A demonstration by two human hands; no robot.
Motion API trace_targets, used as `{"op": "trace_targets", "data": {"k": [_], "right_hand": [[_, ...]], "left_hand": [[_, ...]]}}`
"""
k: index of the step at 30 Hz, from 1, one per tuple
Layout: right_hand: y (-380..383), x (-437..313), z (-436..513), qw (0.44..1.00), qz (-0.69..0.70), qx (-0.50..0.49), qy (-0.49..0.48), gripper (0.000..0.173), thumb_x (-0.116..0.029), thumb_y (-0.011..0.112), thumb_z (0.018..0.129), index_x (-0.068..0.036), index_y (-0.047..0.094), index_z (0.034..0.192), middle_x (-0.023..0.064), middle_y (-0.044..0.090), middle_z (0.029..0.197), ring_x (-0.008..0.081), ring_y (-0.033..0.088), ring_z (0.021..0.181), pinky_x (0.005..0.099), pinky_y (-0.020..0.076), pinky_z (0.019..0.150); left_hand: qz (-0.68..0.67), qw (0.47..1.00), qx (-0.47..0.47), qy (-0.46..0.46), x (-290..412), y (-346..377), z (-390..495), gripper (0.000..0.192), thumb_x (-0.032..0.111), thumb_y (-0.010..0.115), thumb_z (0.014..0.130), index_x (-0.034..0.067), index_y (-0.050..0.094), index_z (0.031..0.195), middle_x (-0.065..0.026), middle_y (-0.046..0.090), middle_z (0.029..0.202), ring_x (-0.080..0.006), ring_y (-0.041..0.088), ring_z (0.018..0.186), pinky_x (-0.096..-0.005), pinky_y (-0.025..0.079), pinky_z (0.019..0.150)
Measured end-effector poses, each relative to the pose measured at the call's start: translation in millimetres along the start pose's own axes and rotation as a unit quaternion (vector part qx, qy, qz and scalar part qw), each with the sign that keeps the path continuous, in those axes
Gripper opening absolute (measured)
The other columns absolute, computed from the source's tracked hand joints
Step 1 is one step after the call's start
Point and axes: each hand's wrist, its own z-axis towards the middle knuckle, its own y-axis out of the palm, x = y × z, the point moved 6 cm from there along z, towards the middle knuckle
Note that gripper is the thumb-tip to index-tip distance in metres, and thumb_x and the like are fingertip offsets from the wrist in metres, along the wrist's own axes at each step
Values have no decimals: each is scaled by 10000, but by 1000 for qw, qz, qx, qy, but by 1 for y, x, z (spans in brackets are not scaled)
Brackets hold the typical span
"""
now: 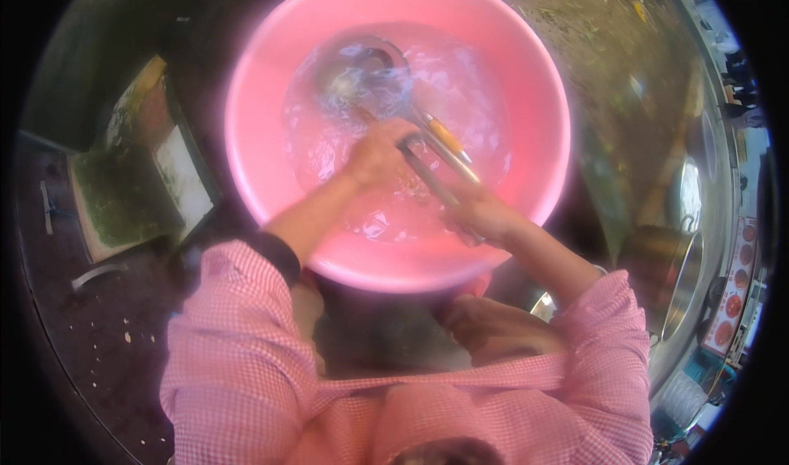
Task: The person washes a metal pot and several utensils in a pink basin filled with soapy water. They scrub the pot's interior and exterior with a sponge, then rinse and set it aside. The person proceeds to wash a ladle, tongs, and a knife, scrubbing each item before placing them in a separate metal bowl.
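A large pink plastic basin (259, 200) holding rippling water (474, 83) stands before me. My right hand (479, 211) grips a bundle of long metal utensil handles, held slanting over the water. One utensil, with a round metal head like a ladle or strainer (394, 52), is partly under the surface at the far side. Beside its shaft lies a yellow-brown handle (447, 137) with metal ends. My left hand (383, 151) is closed around the upper end of a dark-tipped metal utensil (434, 178) just above the water. Motion blurs its fingers, and glare hides the sunken parts.
A large metal pot (662, 280) stands at the right, with a shiny metal lid or pan (689, 188) beyond it. To the left lies a greenish board-like panel (126, 200) on the dark floor. Scraps litter the wet ground (592, 21) at upper right.
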Motion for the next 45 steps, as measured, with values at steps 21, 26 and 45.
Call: {"op": "trace_targets", "data": {"k": [21,26,45], "right_hand": [[4,-11,-34,1000,15,-1,0,564,-102,611,856,-62,442,1392,62,590,766,125,552,557,272,456,457],[4,-24,-48,1000,-31,3,-4,597,-88,598,858,-71,408,1424,56,577,752,121,555,550,285,465,452],[-15,0,21,984,-179,25,-6,529,-124,613,854,-19,473,1354,52,589,768,110,565,560,246,481,501]], "left_hand": [[77,982,39,-168,14,6,-32,513,-34,468,834,149,502,1311,-143,498,1363,-333,471,1263,-398,402,1035],[68,910,93,-398,-95,-48,-21,530,-21,480,839,170,499,1334,-145,506,1368,-328,511,1226,-412,432,998],[194,960,124,-158,-6,-11,-36,514,116,554,844,111,472,1351,-210,597,1161,-414,588,1015,-470,470,870]]}}
